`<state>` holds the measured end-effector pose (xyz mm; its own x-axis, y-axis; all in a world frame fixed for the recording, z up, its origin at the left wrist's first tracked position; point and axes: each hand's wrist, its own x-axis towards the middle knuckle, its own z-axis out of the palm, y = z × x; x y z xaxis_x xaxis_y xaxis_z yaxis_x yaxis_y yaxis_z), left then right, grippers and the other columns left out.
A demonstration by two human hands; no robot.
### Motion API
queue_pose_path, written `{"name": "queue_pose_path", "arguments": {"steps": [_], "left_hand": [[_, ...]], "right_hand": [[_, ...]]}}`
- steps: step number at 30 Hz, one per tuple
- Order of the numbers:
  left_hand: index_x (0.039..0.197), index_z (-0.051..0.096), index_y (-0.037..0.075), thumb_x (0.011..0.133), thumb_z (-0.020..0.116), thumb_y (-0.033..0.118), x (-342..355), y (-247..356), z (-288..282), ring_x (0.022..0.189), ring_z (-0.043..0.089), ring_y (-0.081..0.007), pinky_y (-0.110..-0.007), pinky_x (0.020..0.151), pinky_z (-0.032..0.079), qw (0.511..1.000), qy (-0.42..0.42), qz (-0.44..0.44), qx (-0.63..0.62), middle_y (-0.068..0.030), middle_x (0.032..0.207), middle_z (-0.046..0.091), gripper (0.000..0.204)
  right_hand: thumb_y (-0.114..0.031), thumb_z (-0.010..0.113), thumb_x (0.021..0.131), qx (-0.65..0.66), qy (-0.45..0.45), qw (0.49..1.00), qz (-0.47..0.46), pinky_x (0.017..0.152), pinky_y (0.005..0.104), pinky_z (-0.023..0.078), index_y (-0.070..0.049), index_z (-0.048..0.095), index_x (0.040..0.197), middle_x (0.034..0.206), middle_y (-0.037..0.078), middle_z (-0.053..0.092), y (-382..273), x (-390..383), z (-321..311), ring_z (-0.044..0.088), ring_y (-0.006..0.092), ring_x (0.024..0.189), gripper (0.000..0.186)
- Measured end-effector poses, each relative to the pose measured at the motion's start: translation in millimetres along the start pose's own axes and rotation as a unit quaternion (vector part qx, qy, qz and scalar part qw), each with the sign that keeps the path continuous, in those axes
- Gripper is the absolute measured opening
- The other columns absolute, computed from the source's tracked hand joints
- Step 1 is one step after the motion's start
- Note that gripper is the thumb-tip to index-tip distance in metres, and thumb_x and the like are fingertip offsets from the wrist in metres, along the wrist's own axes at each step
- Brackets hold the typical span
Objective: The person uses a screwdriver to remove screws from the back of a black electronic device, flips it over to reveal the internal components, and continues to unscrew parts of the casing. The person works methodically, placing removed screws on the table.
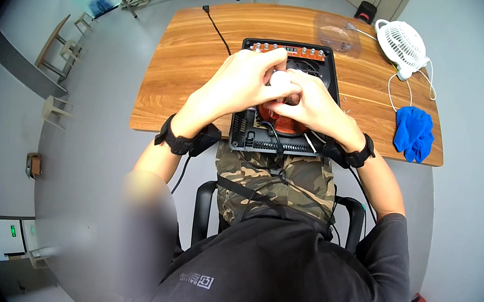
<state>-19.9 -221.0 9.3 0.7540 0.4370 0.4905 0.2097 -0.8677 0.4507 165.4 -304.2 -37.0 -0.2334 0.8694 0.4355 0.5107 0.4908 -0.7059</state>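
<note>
An opened induction cooker (237,127) with a black housing lies on the near part of the table, its inside facing up. Over its middle, my left hand (253,77) and my right hand (314,102) meet with fingers curled together. Between them shows a small white round piece (280,79); its exact kind I cannot make out. Below my fingers sits the red coil base (284,124), partly covered by the hands. An orange circuit board (311,53) with several round buttons runs along the far edge of the housing, and a black fan (307,66) is partly visible beside my right hand.
A white fan (403,44) with a cable stands at the wooden table's (173,70) far right, near a clear plastic dish (336,36). A blue cloth (413,133) lies at the right edge. A black power cord (215,27) runs toward the cooker; loose wires hang over the near edge.
</note>
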Motion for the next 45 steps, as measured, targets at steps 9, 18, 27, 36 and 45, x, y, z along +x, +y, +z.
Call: {"name": "queue_pose_path", "arguments": {"steps": [9, 18, 27, 36, 45], "left_hand": [[0.08, 0.058, 0.005, 0.084, 0.083, 0.041, -7, 8, -3, 0.055, 0.064, -0.0279, -0.037, 0.054, 0.049, 0.997, 0.023, -0.007, 0.069, -0.0114, 0.06, 0.061, 0.043], [0.085, 0.06, 0.006, 0.087, 0.082, 0.033, -4, 11, -15, 0.051, 0.057, -0.02, -0.033, 0.052, 0.044, 1.0, -0.021, 0.014, -0.009, -0.0057, 0.056, 0.054, 0.035], [0.08, 0.056, 0.006, 0.083, 0.088, 0.037, -1, 9, -6, 0.047, 0.045, -0.0129, -0.031, 0.048, 0.034, 0.999, -0.031, -0.015, -0.004, -0.0034, 0.052, 0.046, 0.044], [0.085, 0.06, 0.006, 0.083, 0.088, 0.039, 0, 15, -7, 0.049, 0.047, -0.0139, -0.03, 0.05, 0.037, 1.0, -0.012, -0.012, 0.018, -0.0023, 0.053, 0.046, 0.043], [0.083, 0.061, 0.007, 0.081, 0.089, 0.031, -4, 3, -13, 0.046, 0.045, -0.013, -0.03, 0.048, 0.035, 0.996, -0.065, -0.022, -0.049, -0.0009, 0.051, 0.045, 0.037]], "right_hand": [[-0.027, 0.092, 0.076, -0.079, 0.057, 0.995, -0.016, 0.071, 0.0395, 0.054, 0.0, 0.063, 0.094, 0.086, 0.012, 0.067, -21, 2, -3, 0.067, 0.0293, 0.078, 0.043], [-0.015, 0.084, 0.077, -0.027, 0.046, 0.999, -0.004, 0.063, 0.0344, 0.049, 0.001, 0.064, 0.092, 0.078, 0.008, 0.06, -17, 0, -5, 0.06, 0.0194, 0.068, 0.029], [-0.024, 0.089, 0.074, -0.084, 0.052, 0.995, 0.012, 0.067, 0.0385, 0.051, 0.001, 0.064, 0.091, 0.08, 0.009, 0.06, -11, -6, -9, 0.061, 0.0249, 0.074, 0.039], [-0.021, 0.084, 0.076, -0.032, 0.008, 0.999, -0.004, 0.067, 0.0415, 0.05, 0.001, 0.06, 0.087, 0.078, 0.011, 0.059, -14, -3, -13, 0.061, 0.0284, 0.074, 0.035], [-0.025, 0.084, 0.077, -0.033, 0.0, 0.998, 0.049, 0.065, 0.0408, 0.047, 0.0, 0.055, 0.081, 0.076, 0.011, 0.055, -11, -3, -7, 0.057, 0.0278, 0.07, 0.039]]}}
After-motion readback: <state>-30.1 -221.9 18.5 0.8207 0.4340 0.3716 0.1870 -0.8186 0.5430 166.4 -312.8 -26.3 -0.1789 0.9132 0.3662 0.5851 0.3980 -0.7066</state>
